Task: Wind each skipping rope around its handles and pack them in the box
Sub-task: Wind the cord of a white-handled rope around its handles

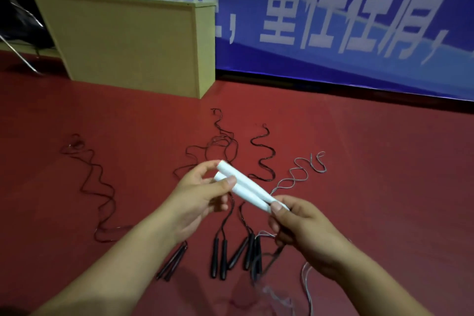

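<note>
Both hands grasp the paired white handles [246, 187], the left hand [202, 195] pinching their thick ends and the right hand [302, 226] their narrow ends, above black ropes [264, 156] on the red floor [384, 161].

Ropes [261, 154] lie side by side on the floor [372, 161], handles [223, 256] nearest; a cabinet [128, 41] stands behind, left of a banner [333, 20].

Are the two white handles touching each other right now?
Touching. In the head view the two white handles lie pressed side by side, held by the left hand at one end and the right hand at the other.
</note>
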{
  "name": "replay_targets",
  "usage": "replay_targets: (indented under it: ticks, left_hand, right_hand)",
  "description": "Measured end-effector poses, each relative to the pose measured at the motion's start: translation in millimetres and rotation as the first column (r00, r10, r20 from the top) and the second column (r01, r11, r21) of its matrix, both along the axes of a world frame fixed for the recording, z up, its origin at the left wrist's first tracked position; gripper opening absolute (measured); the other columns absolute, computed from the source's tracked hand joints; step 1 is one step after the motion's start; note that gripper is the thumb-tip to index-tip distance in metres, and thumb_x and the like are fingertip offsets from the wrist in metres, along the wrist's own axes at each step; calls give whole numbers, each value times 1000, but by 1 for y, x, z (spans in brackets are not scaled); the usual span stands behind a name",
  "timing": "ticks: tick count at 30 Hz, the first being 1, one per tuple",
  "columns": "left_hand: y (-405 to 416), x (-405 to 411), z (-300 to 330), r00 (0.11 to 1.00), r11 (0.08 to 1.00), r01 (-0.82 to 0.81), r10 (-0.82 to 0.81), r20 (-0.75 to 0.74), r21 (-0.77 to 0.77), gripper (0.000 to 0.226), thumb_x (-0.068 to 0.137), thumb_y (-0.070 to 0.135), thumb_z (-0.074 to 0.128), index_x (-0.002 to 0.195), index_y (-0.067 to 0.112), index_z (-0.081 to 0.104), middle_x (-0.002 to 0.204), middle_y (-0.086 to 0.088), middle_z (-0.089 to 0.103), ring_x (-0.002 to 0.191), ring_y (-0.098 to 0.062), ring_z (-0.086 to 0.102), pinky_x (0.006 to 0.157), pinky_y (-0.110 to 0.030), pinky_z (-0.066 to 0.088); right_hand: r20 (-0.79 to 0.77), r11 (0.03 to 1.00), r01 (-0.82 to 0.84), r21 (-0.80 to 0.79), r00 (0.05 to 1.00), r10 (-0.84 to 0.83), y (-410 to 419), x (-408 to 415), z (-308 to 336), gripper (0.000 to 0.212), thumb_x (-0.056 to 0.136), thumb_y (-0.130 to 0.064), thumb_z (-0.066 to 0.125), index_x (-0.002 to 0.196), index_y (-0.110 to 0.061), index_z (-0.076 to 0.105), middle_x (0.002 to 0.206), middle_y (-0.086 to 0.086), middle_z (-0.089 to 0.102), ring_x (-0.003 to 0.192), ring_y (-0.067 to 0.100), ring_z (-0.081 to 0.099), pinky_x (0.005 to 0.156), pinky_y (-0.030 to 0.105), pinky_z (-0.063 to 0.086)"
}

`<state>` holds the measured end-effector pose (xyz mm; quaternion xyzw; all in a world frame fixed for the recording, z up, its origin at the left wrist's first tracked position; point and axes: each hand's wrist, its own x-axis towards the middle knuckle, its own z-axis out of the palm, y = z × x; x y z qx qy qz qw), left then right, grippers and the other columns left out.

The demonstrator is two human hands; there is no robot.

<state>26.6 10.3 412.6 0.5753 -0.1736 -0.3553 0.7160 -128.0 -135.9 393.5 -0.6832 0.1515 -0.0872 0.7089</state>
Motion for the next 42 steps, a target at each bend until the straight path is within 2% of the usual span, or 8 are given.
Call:
replay_targets:
  ticks: [10, 14, 18, 22, 24, 29, 35, 42]
  left_hand:
    - [-44, -22, -12, 993, 991, 79, -68, -101, 108, 26, 97, 30, 56, 106, 7, 65, 80, -6, 68, 64, -20, 54, 66, -31, 47]
    - [-35, -16, -17, 982, 996, -17, 32, -184, 82, 24, 102, 23, 48, 95, 5, 62, 93, -15, 71, 52, -23, 51, 50, -30, 45]
    - [-17, -4, -27, 950, 994, -109, 108, -294, 15, 20, 103, 18, 45, 102, 2, 57, 94, -15, 73, 77, -29, 67, 69, -38, 53]
    - [-18, 19, -28, 912, 966, -257, 238, -333, -14, 16, 104, 16, 45, 102, 3, 54, 85, -12, 67, 78, -24, 72, 68, -37, 60]
    - [-20, 27, -32, 921, 959, -281, 280, -270, 37, 17, 104, 18, 46, 102, 3, 54, 86, -11, 63, 75, -23, 71, 72, -40, 60]
    - [-27, 49, -39, 922, 927, -359, 333, 198, 108, 17, 102, 19, 49, 92, 7, 55, 73, -7, 63, 55, -12, 66, 57, -33, 56]
    - [3, 95, -58, 644, 778, -560, 192, 741, 286, 20, 98, 22, 55, 86, 6, 54, 64, 0, 61, 53, -15, 60, 54, -29, 41]
    - [6, 71, -61, 813, 818, -86, -273, 515, 569, 12, 99, 18, 56, 87, 20, 57, 62, -7, 63, 42, -6, 58, 44, -21, 47]
  right_hand:
    - [31, 988, 38, 152, 999, -43, 5, 39, -11, 24, 103, -22, 41, 91, -7, 56, 63, 4, 48, 45, 11, 25, 50, 31, 14]
    - [-45, 981, -26, 193, 998, 35, 14, 46, -16, 37, 103, -31, 39, 82, -8, 58, 67, 14, 49, 42, 13, 30, 44, 24, 20]
    - [-192, 963, -107, 246, 969, 157, 17, 46, -25, 36, 103, -29, 39, 95, -3, 63, 62, 6, 57, 43, 15, 46, 44, 25, 30]
    - [-220, 973, -137, 186, 959, 177, 7, 46, -34, 32, 99, -32, 48, 83, -10, 64, 65, 6, 55, 67, 25, 58, 70, 32, 44]
    - [-222, 979, -198, 39, 954, 202, -5, 45, -35, 24, 93, -32, 56, 76, -16, 62, 70, 2, 58, 77, 22, 54, 78, 29, 41]
    - [-287, 974, -221, -41, 937, 200, -33, 44, -36, 18, 91, -12, 60, 74, -13, 54, 59, 2, 41, 48, 15, 42, 47, 23, 33]
    - [-280, 998, -50, 23, 958, 54, -65, 34, -37, 37, 82, -26, 72, 62, -17, 42, 56, 1, 26, 52, 17, 36, 47, 22, 41]
    - [-175, 985, 167, -38, 970, -171, -67, 33, -37, 20, 96, -11, 53, 78, -9, 59, 53, -6, 44, 49, 10, 29, 50, 24, 25]
